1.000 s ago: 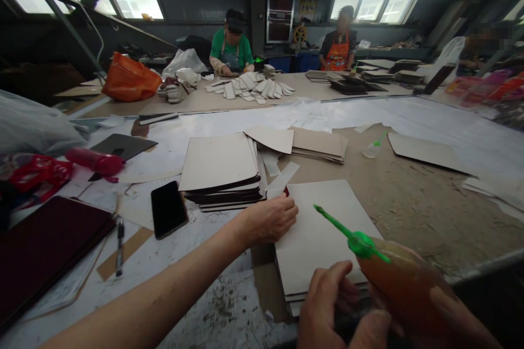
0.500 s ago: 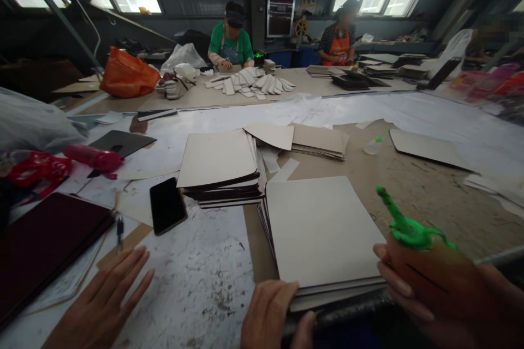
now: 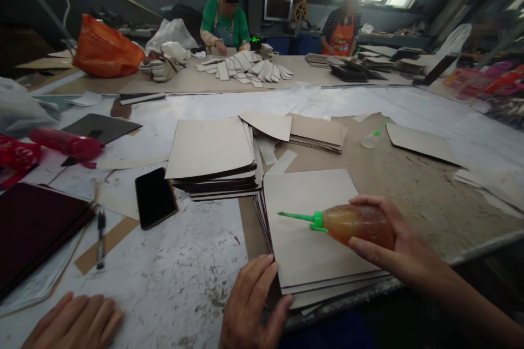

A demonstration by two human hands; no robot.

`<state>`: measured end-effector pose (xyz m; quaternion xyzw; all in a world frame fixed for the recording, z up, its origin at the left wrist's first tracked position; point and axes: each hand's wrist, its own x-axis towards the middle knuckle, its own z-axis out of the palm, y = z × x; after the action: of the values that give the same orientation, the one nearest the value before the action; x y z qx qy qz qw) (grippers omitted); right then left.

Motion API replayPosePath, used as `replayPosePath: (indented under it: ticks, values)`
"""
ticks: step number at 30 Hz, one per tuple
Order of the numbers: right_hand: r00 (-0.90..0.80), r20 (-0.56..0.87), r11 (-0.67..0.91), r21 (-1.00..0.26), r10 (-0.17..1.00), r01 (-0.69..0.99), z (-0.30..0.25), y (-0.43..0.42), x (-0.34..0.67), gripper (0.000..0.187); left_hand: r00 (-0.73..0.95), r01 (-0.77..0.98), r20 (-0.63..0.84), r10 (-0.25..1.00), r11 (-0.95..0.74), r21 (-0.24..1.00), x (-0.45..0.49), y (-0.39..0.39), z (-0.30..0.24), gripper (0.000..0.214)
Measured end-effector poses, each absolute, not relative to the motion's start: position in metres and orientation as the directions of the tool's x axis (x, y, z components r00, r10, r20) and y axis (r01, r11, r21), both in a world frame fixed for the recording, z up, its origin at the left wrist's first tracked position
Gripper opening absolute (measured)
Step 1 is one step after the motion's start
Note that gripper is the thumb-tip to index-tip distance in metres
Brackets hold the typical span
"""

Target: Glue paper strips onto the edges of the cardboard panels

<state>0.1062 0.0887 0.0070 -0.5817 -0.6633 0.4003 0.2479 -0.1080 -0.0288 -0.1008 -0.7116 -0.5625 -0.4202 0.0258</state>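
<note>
My right hand [image 3: 391, 240] grips a squeeze bottle [image 3: 360, 223] of amber-brown liquid with a green cap and long green nozzle. The bottle lies nearly level above a stack of pale square boards [image 3: 311, 191], its nozzle pointing left. My left hand [image 3: 251, 302] rests at the near left corner of this stack, fingers stretched along its left edge and thumb apart near the front. A second stack of pale boards with dark undersides [image 3: 210, 147] stands behind and to the left. Another person's hand [image 3: 76, 322] lies at the bottom left with its fingers bent.
A phone [image 3: 155, 196], a black marker [image 3: 100, 240] and dark maroon sheets [image 3: 36, 234] lie on the left. Behind the boards are thinner pieces [image 3: 315, 133] and a small clear bottle [image 3: 370, 140]. Two people work across the table near an orange bag [image 3: 106, 49] and several white pieces [image 3: 245, 68].
My right hand has moved the bottle left over the board stack, turning it from upright to nearly level. My left hand has shifted slightly left. The other person's hand drew back and its fingers curled.
</note>
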Motion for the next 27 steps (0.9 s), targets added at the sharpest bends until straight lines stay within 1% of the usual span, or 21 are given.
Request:
replayPosePath:
  ticks: [4,7,9,13,17,19,24,25,27]
  values:
    - [-0.236,-0.094,0.091,-0.739,0.967,0.668,0.004,0.100,0.099,0.055,0.036,0.822,0.654,0.756,-0.395,0.411,-0.105,-0.027,-0.107,0.040]
    - [-0.262,-0.090,0.127,-0.699,0.961,0.704,0.000,0.110,0.100,0.055,-0.011,0.822,0.656,0.755,-0.366,0.436,-0.102,-0.027,-0.110,0.035]
    - [-0.280,-0.082,0.147,-0.694,0.956,0.705,-0.002,0.114,0.100,0.054,-0.021,0.822,0.663,0.749,-0.365,0.438,-0.103,-0.027,-0.112,0.034]
    - [-0.300,-0.063,0.180,-0.676,0.952,0.715,-0.001,0.117,0.097,0.053,0.059,0.833,0.673,0.737,-0.408,0.373,-0.108,-0.026,-0.113,0.038]
    - [-0.332,-0.086,0.190,-0.676,0.939,0.712,0.006,0.116,0.091,0.051,0.084,0.839,0.676,0.733,-0.417,0.349,-0.111,-0.025,-0.110,0.038]
    - [-0.333,-0.105,0.177,-0.678,0.937,0.713,0.011,0.115,0.089,0.049,0.068,0.842,0.681,0.729,-0.408,0.353,-0.108,-0.025,-0.111,0.036]
    - [-0.332,-0.109,0.185,-0.651,0.937,0.736,0.014,0.118,0.089,0.048,-0.084,0.822,0.701,0.708,-0.348,0.450,-0.100,-0.024,-0.116,0.027]
    - [-0.333,-0.096,0.195,-0.649,0.938,0.736,0.013,0.119,0.089,0.048,-0.081,0.822,0.706,0.704,-0.353,0.447,-0.100,-0.024,-0.117,0.027]
    - [-0.332,-0.070,0.206,-0.659,0.941,0.723,0.011,0.122,0.088,0.048,-0.013,0.832,0.715,0.699,-0.389,0.395,-0.103,-0.023,-0.118,0.029]
